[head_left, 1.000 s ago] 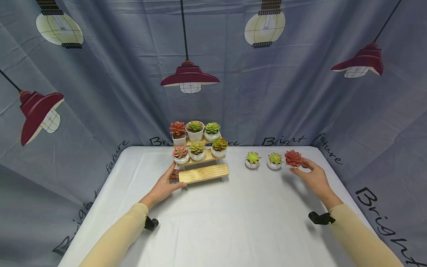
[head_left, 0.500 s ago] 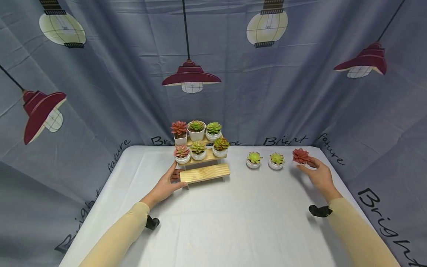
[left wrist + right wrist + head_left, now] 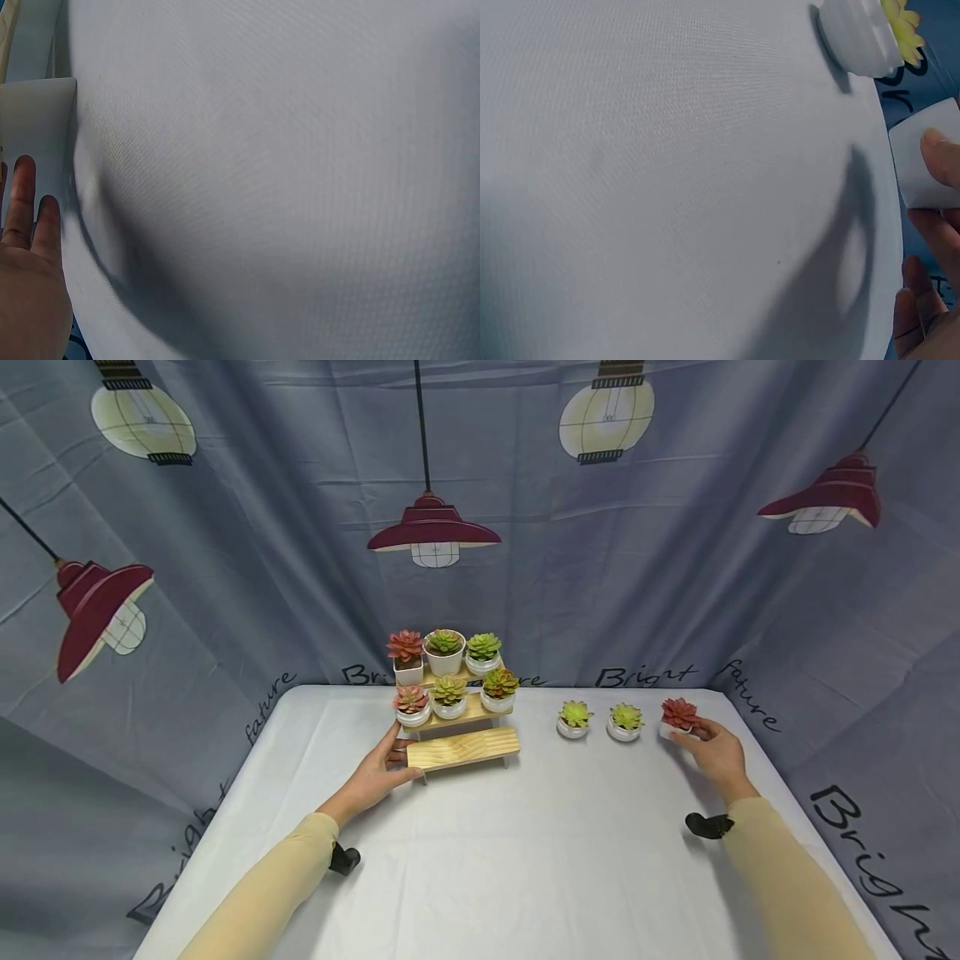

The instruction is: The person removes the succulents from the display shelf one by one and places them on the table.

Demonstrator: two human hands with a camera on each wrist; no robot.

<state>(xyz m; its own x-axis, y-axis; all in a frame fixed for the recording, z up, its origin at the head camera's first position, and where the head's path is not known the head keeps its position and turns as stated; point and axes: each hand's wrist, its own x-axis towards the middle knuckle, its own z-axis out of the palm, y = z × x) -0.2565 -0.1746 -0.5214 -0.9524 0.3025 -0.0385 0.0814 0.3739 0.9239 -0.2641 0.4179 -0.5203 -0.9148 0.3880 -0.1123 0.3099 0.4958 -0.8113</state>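
Note:
My right hand [image 3: 716,756] pinches a white pot [image 3: 926,157] holding a dark red succulent [image 3: 679,713], at the right of the table; the thumb lies across the pot's side in the right wrist view. My left hand [image 3: 375,777] rests against the left end of a three-tier wooden plant stand [image 3: 463,748], thumb at the front corner of its lowest board. In the left wrist view its outer fingers [image 3: 22,191] lie straight beside the stand's pale side panel [image 3: 37,112]. Two small green succulents [image 3: 574,717] [image 3: 624,720] in round white pots stand left of my right hand.
Potted succulents fill the stand's top tier, including a red one [image 3: 406,650], and its middle tier, including a pink one [image 3: 412,703]. The lowest board is bare. A white cloth covers the table [image 3: 525,860]; a grey-blue printed curtain [image 3: 510,593] hangs behind it.
My right hand has carried the red succulent rightward, away from the two green ones, and its white pot now shows more in the head view. My left hand stays at the stand.

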